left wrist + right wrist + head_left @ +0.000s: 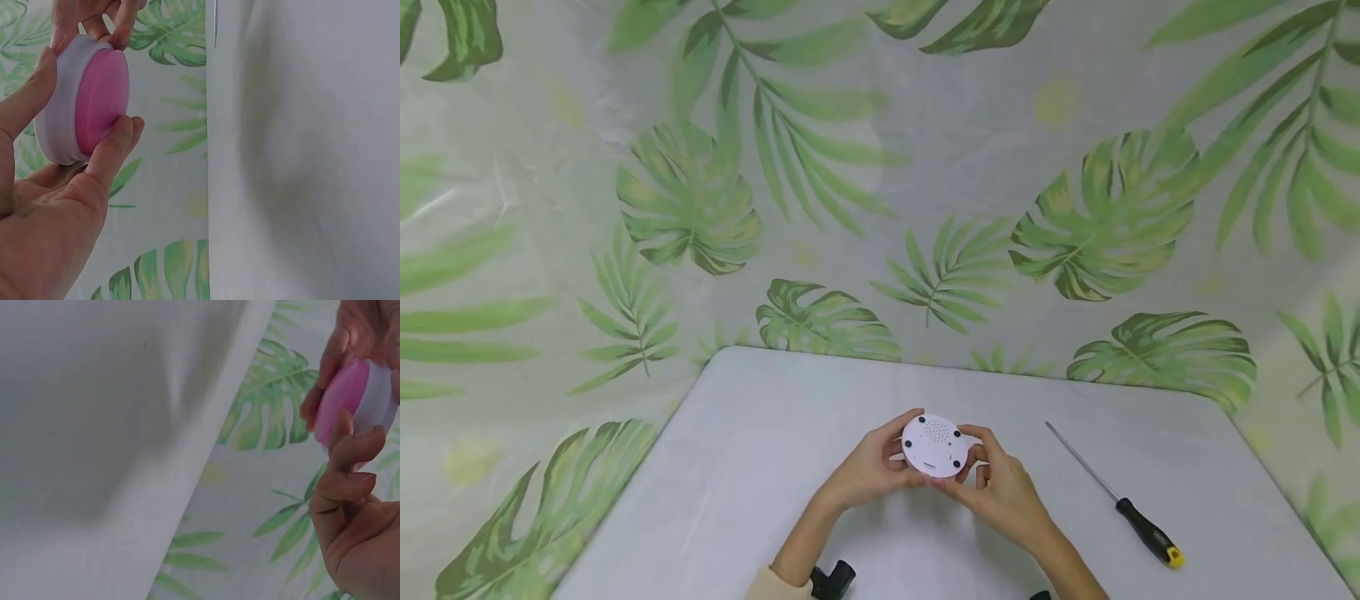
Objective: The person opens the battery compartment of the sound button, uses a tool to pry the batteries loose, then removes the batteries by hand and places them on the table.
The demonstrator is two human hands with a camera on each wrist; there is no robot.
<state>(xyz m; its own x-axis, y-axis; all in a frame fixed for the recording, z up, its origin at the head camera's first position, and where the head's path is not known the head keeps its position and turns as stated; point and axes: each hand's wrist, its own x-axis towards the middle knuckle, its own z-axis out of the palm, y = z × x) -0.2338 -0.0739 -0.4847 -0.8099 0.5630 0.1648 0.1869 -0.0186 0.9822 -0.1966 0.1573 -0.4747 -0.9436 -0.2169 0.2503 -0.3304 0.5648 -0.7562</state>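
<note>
Both hands hold up a round push-button device [934,446] above the white table. Its white underside faces the head camera and has a cluster of small holes, several dark round feet and a small slot. In the left wrist view its pink domed top [103,100] shows beside the white rim. My left hand [871,467] grips it by the left side, fingers and thumb around the edge, one finger on the pink face. From the right, my right hand [1006,493] pinches the lower right edge. The right wrist view shows the pink side [342,400] beyond bent fingers [356,447].
To the right on the table [760,417] lies a screwdriver [1142,529] with a black and yellow handle, its tip pointing back and left. A leaf-patterned sheet [955,183] hangs behind the table. Black wrist gear [833,579] sits at the left wrist.
</note>
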